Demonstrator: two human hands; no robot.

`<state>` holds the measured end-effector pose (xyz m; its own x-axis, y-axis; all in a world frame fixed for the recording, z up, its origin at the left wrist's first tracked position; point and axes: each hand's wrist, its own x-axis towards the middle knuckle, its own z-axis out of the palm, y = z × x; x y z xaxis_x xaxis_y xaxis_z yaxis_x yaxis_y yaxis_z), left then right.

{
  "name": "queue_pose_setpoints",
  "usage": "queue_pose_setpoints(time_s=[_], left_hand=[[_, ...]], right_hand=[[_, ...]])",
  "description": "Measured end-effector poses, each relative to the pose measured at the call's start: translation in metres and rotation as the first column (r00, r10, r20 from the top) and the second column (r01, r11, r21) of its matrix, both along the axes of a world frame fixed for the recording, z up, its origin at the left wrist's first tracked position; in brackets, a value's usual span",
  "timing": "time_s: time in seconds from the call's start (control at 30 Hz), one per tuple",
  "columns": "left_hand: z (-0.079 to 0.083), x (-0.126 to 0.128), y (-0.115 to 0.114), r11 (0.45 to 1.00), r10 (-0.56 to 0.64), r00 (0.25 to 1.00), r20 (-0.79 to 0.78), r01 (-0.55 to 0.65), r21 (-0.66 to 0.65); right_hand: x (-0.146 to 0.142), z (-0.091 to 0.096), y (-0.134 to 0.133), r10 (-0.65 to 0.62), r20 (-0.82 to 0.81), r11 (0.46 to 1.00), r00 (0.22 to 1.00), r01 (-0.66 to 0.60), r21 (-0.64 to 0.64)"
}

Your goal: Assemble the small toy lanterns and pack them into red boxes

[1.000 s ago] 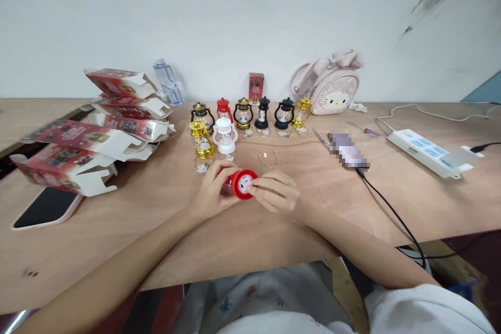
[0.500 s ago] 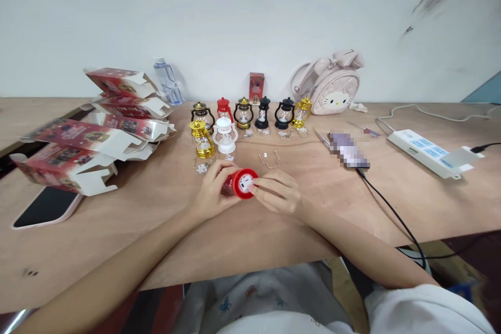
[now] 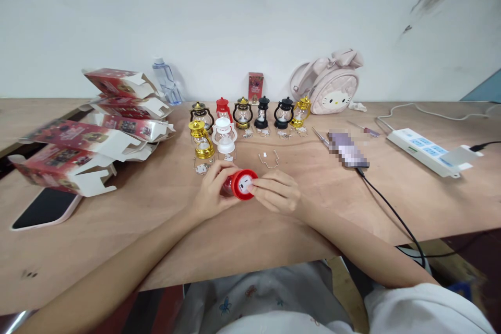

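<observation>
Holding a tipped red plastic lantern [image 3: 235, 186], both hands at work

Left hand [image 3: 214, 188] wraps the lantern's body, fingers curled over it, grip closed. Lantern is tilted over, round base facing the camera, above the near middle of the brown wooden table [image 3: 136, 203]; can't tell if it touches the wood. Right hand [image 3: 278, 191] has thumb and fingertips gathered at the edge of the round white base disc [image 3: 244, 183], which shows small dark slots. Can't tell whether those fingertips pinch a small part or just press on the disc.

Beyond the hands: thin bent metal wire [image 3: 270, 167] with a small white flat piece [image 3: 265, 155] beside it. Shiny gold lantern [image 3: 202, 152] and white plastic lantern [image 3: 225, 148] stand upright in front of a row of black, bronze, red and gold lanterns.

Left side: pile of open red-and-white printed cartons [image 3: 90, 135], black-screened phone with pale pink edge [image 3: 45, 209] partly under them, clear bluish plastic bottle [image 3: 167, 83] near the wall. Right side: pixelated purplish phone [image 3: 348, 150] on a black cable, white rectangular power strip [image 3: 425, 154], pale pink cat-face bag [image 3: 338, 91] against the wall.
</observation>
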<state>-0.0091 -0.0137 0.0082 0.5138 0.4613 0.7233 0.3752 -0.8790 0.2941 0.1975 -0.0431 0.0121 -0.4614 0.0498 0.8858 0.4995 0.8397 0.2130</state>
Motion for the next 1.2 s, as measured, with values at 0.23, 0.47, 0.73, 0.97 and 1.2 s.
queue_pose_setpoints(time_s=[0.23, 0.47, 0.73, 0.97, 1.2], left_hand=[[0.001, -0.001, 0.001, 1.0, -0.004, 1.0, -0.01, 0.004, -0.019], [0.002, 0.0, 0.0, 1.0, -0.014, 1.0, -0.001, 0.014, -0.001], [0.004, -0.001, -0.003, 1.0, -0.008, 1.0, 0.011, 0.007, 0.019], [0.006, -0.001, -0.005, 0.997, 0.028, 0.999, 0.017, -0.03, 0.072], [0.001, -0.003, -0.003, 0.993, 0.046, 0.999, -0.013, -0.044, 0.114]], right_hand=[[0.001, 0.001, -0.002, -0.031, 0.048, 0.996, 0.998, 0.035, -0.079], [-0.001, 0.005, -0.007, -0.01, -0.066, 0.979, 0.998, -0.004, -0.204], [-0.011, 0.007, -0.012, -0.048, -0.434, 0.648, 0.9, -0.302, -0.699], [-0.016, -0.003, -0.008, -0.05, -0.58, 0.228, 0.813, -0.556, -0.799], [-0.016, 0.003, -0.006, -0.107, -0.647, 0.123, 0.755, -0.635, -0.762]])
